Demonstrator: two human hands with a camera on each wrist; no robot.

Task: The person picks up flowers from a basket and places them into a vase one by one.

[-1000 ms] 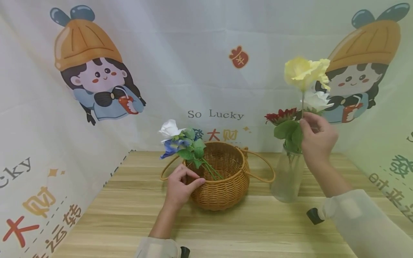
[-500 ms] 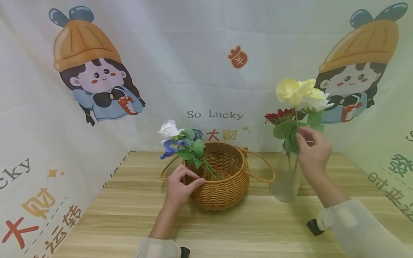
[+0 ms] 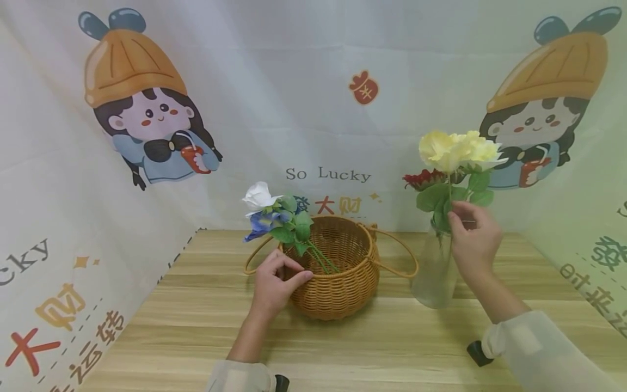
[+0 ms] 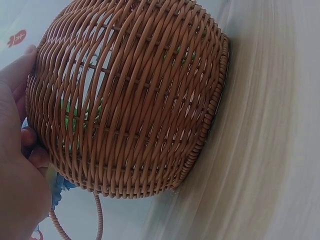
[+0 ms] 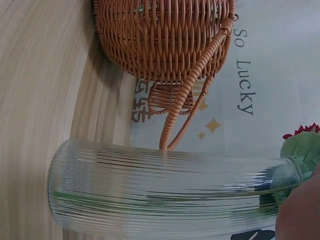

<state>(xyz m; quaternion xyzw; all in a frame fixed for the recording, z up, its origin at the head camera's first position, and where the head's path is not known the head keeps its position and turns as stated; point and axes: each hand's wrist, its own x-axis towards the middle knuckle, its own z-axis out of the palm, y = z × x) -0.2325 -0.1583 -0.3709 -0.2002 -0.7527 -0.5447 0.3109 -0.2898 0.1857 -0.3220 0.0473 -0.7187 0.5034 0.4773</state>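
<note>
My left hand (image 3: 271, 283) grips the near-left rim of a brown wicker basket (image 3: 338, 296) between thumb and fingers. A white rose (image 3: 259, 197) and a blue flower (image 3: 264, 224) lean out over the basket's left side, their green stems inside. At the right, my right hand (image 3: 475, 237) pinches the thin stem of a yellow flower (image 3: 441, 149) just above the mouth of a clear ribbed glass vase (image 3: 433, 277). A dark red flower (image 3: 423, 178) and a white flower, mostly hidden behind the yellow one, stand in the vase. Stems show through the glass (image 5: 165, 192) in the right wrist view.
The basket's two loop handles (image 3: 399, 261) hang out to its sides, the right one close to the vase. A wooden table (image 3: 313, 354) carries everything. Printed white cloth (image 3: 274, 109) hangs behind and along both sides.
My right hand has lowered the yellow flower and shifted slightly left, bringing its bloom down in front of the white one. The left hand and basket have stayed put.
</note>
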